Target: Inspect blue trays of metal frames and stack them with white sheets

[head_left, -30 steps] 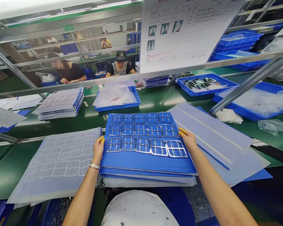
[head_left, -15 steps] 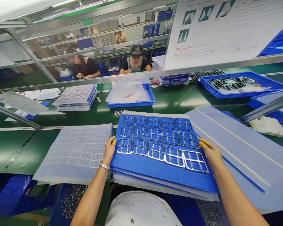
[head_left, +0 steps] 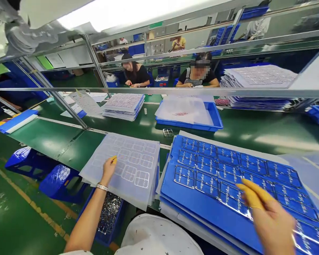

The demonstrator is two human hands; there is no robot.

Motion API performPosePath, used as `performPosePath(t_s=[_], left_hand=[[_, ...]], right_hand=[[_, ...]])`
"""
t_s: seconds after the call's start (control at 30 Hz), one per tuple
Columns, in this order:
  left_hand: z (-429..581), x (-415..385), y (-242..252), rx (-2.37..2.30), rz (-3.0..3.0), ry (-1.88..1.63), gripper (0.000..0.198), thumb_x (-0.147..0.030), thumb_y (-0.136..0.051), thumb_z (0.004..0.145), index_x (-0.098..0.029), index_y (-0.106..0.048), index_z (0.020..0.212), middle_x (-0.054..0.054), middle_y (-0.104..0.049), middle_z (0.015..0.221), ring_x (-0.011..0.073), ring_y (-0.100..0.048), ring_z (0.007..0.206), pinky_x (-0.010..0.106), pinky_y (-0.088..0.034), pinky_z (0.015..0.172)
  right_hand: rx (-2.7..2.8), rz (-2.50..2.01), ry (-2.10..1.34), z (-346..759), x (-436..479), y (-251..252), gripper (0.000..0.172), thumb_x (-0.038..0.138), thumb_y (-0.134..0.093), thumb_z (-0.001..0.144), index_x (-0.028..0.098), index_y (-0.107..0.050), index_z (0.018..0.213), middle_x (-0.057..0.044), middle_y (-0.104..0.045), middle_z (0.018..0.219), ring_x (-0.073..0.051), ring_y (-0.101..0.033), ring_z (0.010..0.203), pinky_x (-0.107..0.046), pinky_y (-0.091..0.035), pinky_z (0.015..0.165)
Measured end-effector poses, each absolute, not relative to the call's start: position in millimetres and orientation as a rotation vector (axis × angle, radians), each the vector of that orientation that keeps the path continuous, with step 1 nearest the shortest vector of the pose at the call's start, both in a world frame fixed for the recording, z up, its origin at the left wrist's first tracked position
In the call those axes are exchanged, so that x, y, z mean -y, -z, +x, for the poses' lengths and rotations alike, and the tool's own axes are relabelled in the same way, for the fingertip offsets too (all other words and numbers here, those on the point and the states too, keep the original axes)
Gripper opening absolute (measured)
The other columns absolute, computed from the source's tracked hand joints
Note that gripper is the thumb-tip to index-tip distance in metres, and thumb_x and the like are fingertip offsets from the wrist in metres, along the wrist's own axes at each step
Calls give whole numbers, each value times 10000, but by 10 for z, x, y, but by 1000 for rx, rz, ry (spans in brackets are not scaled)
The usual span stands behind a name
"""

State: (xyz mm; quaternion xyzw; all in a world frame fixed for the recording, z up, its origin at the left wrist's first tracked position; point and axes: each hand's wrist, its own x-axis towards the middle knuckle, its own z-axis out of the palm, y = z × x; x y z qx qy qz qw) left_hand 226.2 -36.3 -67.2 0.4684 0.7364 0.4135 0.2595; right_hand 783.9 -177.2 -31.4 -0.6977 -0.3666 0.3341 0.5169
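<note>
My left hand (head_left: 110,170) is over the stack of translucent sheets (head_left: 93,170), its fingers curled together with a yellow cover on a fingertip. Whatever they hold, if anything, is hidden. Pale outlines of square frames show through the top sheet. On the right, a blue sheet (head_left: 196,209) bears rows of shiny metal frames (head_left: 184,176) with script-like lettering inside. Above these frames is my right hand (head_left: 273,216), slightly blurred, its yellow-covered fingers stretched out and a little apart. I see nothing between them.
One small metal piece (head_left: 167,132) lies behind the stacks. Beyond it is a blue tray (head_left: 215,118) with a white sheet. A metal rail (head_left: 149,91) crosses the bench. A bin of metal parts (head_left: 108,216) stands below. Two people sit opposite.
Both hands have let go of the blue sheet's side edges. My left hand has moved over the translucent stack, my right over the frames. The view has swung left.
</note>
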Motion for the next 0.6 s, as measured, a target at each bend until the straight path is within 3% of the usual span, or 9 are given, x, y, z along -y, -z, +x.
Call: performPosePath(t_s=[0.03,0.1,0.17,0.3,0.43,0.6], left_hand=[[1933,364,637,-2082,1233,-1108,254,-242,-590,847,-182,-751,1034,181,-733,1177,334,-635,1186,497,-420,1086],[1347,362,599,-2233,1165,-1076,285,-226,-577,833,-162,-744,1056,193,-721,1193,358,-609,1222,526,-383,1114],[884,348,611,-2353,1103,-1041,316,-233,-597,813,-145,-737,1083,222,-691,1247,396,-565,1280,565,-348,1128],[314,241,779,-2484,993,-967,397,-275,-649,784,-145,-714,1154,266,-612,1381,448,-462,1384,628,-286,1140],[79,70,1040,-2439,935,-854,375,-317,-700,766,-171,-719,1111,224,-717,1218,430,-562,1288,623,-303,1121],[-3,-57,1249,-2372,974,-752,310,-372,-711,774,-177,-732,1014,169,-748,1132,402,-603,1219,559,-361,1084]], right_hand=[[992,-1726,-678,7365,1612,293,373,582,-652,853,505,-687,1216,-61,-700,1229,-314,-679,1009,-566,-519,986],[1241,-1580,-808,6448,1244,332,409,549,-593,856,355,-718,1194,-85,-713,1209,-326,-663,1100,-545,-508,1010],[1416,-1568,-883,5693,882,484,497,501,-538,850,247,-691,1249,-122,-705,1227,-334,-656,1118,-526,-520,989],[1556,-1892,-739,4918,387,953,597,317,-529,812,73,-601,1352,-220,-595,1408,-350,-504,1362,-476,-372,1148],[1459,-2135,-696,4871,220,1270,605,247,-526,817,30,-560,1380,-278,-617,1340,-399,-515,1349,-523,-385,1114],[1337,-2309,-721,4982,198,1357,392,247,-535,851,80,-682,1175,-220,-732,1009,-365,-698,1029,-444,-523,879]])
